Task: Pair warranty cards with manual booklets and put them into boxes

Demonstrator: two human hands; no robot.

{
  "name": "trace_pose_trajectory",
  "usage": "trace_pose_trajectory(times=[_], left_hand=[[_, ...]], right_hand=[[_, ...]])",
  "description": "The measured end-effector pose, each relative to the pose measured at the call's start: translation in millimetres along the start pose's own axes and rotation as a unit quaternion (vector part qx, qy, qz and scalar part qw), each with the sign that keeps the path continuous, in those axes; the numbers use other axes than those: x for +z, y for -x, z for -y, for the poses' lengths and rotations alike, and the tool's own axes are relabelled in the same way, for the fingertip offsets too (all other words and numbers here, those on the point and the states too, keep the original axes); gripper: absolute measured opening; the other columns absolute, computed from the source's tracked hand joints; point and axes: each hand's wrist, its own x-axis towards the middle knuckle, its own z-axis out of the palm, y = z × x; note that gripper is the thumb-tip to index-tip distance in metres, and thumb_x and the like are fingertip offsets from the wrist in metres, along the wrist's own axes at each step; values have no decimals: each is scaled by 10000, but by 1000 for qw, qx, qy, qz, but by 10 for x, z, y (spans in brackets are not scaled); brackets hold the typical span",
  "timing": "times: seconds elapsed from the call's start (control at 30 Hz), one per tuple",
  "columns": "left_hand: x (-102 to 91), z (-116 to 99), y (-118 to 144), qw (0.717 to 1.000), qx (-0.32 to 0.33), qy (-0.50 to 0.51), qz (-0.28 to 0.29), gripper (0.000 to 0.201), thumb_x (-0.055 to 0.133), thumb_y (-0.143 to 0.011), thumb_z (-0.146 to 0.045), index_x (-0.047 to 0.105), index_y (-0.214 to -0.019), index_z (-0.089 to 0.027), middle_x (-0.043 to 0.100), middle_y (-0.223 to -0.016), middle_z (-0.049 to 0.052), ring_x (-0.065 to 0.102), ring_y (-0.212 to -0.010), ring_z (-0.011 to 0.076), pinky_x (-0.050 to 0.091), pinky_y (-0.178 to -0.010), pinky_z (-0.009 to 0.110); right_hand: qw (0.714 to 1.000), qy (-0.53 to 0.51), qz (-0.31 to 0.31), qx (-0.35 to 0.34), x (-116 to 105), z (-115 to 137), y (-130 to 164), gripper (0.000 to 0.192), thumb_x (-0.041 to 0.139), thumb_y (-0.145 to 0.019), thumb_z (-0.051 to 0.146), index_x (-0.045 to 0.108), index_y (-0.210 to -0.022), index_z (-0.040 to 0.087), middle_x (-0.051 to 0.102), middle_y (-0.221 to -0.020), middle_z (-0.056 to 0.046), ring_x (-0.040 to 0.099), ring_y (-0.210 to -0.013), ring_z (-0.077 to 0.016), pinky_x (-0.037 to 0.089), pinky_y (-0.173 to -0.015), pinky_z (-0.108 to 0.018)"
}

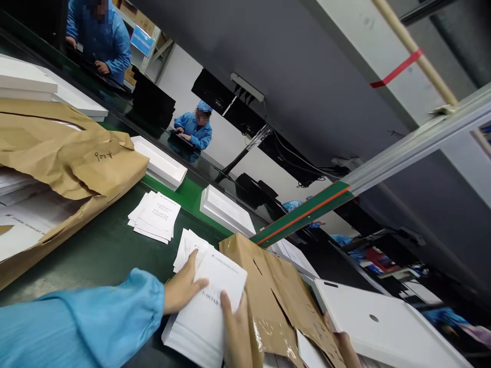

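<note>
Left of centre, warranty leaflets (157,217) are lying loosely fanned on the green table (115,240), probably leaving edges easy to pick up. Right of them, a second leaflet pile (187,248) is sitting by the left fingertips. At lower centre, the left hand (182,289) is clamping the booklet stack (203,327) at its left, while the right hand (237,327) is clamping its right side, apparently keeping it squared; fingers underneath are hidden.

Around them, an open paper bag (118,171) is filling the left edge, white boxes (226,209) are lining the far side, and another paper bag (268,286) is hemming in the right hand. At lower right, a co-worker's hand (347,347) is touching a white panel (395,332).
</note>
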Motion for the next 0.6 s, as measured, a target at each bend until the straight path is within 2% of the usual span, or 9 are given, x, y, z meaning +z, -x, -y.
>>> trace_pose_trajectory(times=[0.07,0.13,0.2,0.27,0.37,0.47,0.53,0.6], left_hand=[[-33,-15,-228,998,-43,-31,-37,611,352,-698,-247,84,-1210,-49,201,-1257,158,169,-1157,201,151,-950,328],[-74,2,-394,994,-49,-85,-50,597,325,-698,-241,116,-1199,9,193,-1252,188,152,-1162,203,136,-953,311],[-101,58,-473,988,-40,-146,-41,625,343,-681,-260,138,-1194,33,154,-1265,199,105,-1173,215,108,-955,313],[-102,148,-482,980,-53,-188,-28,674,381,-650,-286,138,-1205,10,88,-1286,186,30,-1178,238,78,-951,349],[-60,273,-451,976,-94,-194,-27,730,387,-630,-286,63,-1223,-12,-19,-1295,169,-69,-1169,246,58,-940,386],[-6,299,-467,980,-108,-167,-26,750,375,-631,-275,7,-1222,3,-19,-1295,163,-89,-1167,235,42,-942,384],[1,264,-519,985,-107,-133,-34,747,378,-634,-263,2,-1223,0,14,-1299,151,-59,-1174,231,43,-948,365],[-33,219,-588,988,-108,-81,-68,748,386,-634,-243,-8,-1223,-5,26,-1302,146,-20,-1180,225,56,-953,342]], right_hand=[[996,-74,52,17,106,160,-253,626,448,-670,435,239,-1183,145,464,-1108,-106,462,-964,-215,413,-760,-334],[992,-95,84,7,204,223,-466,571,472,-660,413,336,-1127,114,526,-1023,-113,488,-925,-216,407,-756,-338],[994,-58,91,-3,273,198,-607,543,495,-641,401,405,-1067,77,556,-960,-126,493,-911,-229,392,-768,-350],[996,5,83,-19,306,121,-657,548,508,-623,400,426,-1045,59,531,-995,-142,448,-970,-238,341,-824,-360],[996,63,54,-43,299,-6,-591,608,491,-626,417,358,-1115,82,378,-1172,-134,277,-1110,-226,200,-920,-373],[997,62,49,-14,268,-66,-507,652,454,-643,449,266,-1178,127,234,-1262,-101,166,-1155,-208,123,-942,-388],[997,10,64,31,267,-57,-512,664,433,-650,472,222,-1198,164,240,-1262,-89,191,-1148,-201,179,-930,-377],[990,-72,78,91,293,-20,-565,693,432,-646,486,168,-1213,186,318,-1223,-95,281,-1111,-201,282,-883,-353]])
